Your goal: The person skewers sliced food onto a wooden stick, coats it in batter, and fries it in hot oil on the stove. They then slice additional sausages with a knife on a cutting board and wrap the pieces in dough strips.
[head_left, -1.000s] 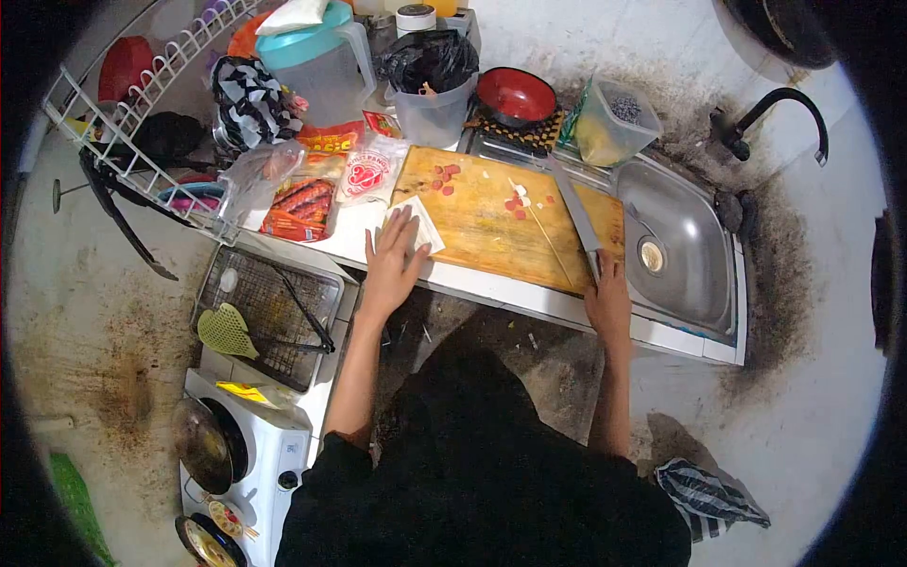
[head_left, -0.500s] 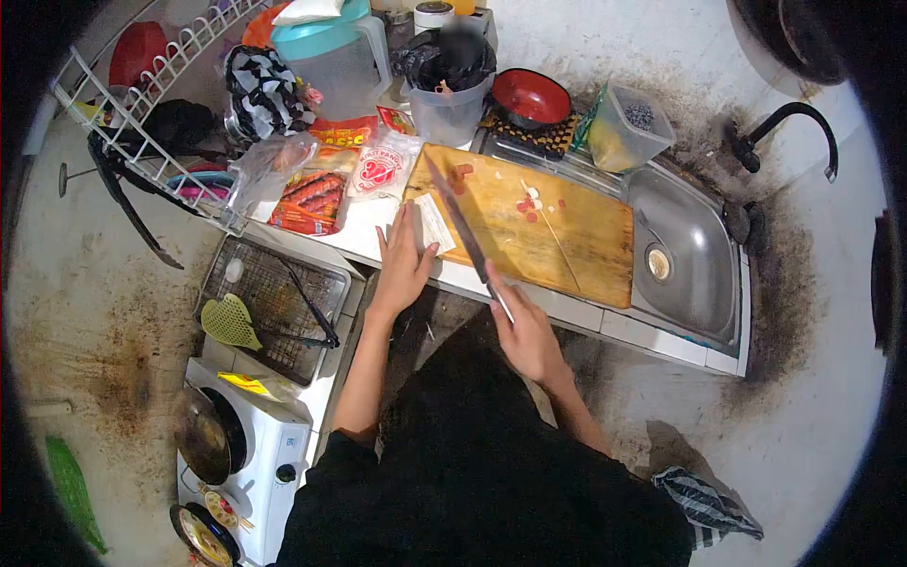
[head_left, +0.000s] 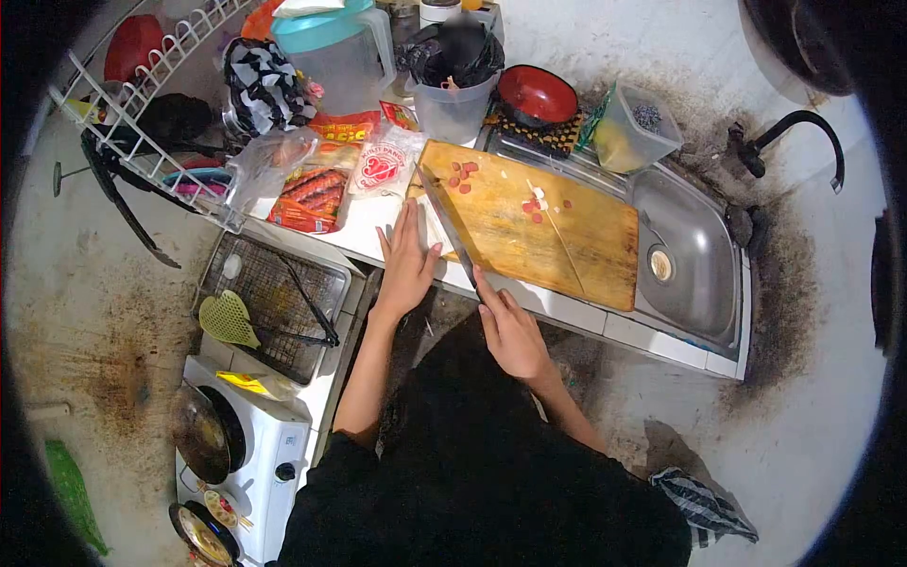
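Note:
My right hand (head_left: 515,335) is closed round the handle of a long kitchen knife (head_left: 454,231). The blade points away from me and lies over a flat white piece (head_left: 430,225), which looks like a packet or a block, at the left end of the wooden cutting board (head_left: 586,246). Fingers stretched out, my left hand (head_left: 406,269) rests on the near left side of that white piece and holds nothing. Small red slices (head_left: 463,176) sit past the blade. More red and white bits (head_left: 535,204) lie mid-board beside a thin skewer (head_left: 562,244).
A steel sink (head_left: 699,236) with a black faucet (head_left: 803,123) is at the right. Sausage packs (head_left: 312,194) and a white plastic bag (head_left: 383,168) lie left of the board. A red bowl (head_left: 537,94) stands behind it. Lower left are a wire-rack tray (head_left: 269,312) and a stove (head_left: 274,463).
The knife has shifted left, its blade now over the white piece rather than the board beside it. My right hand moved slightly left with it; my left hand stays nearly in place.

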Demonstrator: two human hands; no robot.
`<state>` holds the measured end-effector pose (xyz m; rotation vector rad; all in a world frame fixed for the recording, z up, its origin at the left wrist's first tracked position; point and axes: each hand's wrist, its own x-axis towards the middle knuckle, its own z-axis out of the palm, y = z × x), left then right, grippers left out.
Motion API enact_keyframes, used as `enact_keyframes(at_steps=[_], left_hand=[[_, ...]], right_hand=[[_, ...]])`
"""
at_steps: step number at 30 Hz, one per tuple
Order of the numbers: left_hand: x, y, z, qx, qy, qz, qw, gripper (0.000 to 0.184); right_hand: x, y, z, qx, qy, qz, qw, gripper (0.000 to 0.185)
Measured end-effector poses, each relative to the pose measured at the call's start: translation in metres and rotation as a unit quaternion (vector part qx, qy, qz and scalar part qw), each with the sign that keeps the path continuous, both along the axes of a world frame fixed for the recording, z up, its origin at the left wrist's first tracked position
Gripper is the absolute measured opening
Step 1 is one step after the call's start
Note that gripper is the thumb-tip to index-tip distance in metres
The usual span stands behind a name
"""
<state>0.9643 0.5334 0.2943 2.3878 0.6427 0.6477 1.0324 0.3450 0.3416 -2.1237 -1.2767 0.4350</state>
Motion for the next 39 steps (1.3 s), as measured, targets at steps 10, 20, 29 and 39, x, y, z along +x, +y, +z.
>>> enact_keyframes(at_steps=[10,20,29,39], left_hand=[[0.002,-0.002,0.000,-0.020,-0.008,-0.001,1.000,0.069],[0.001,-0.001,0.001,-0.017,-0.030,-0.003,0.999,0.069],[0.001,0.002,0.000,0.007,-0.045,-0.006,0.999,0.068],[0.000,0.007,-0.004,0.003,-0.040,-0.013,0.999,0.068]], right_hand=[[-0.001,0.011,0.006,-0.073,-0.031,-0.006,0.997,0.053],[0.003,0.015,0.008,-0.075,-0.040,0.011,0.996,0.056],[0.009,0.034,0.012,-0.068,-0.065,0.006,0.996,0.058],[-0.003,-0.003,0.009,-0.078,-0.060,0.002,0.995,0.059]])
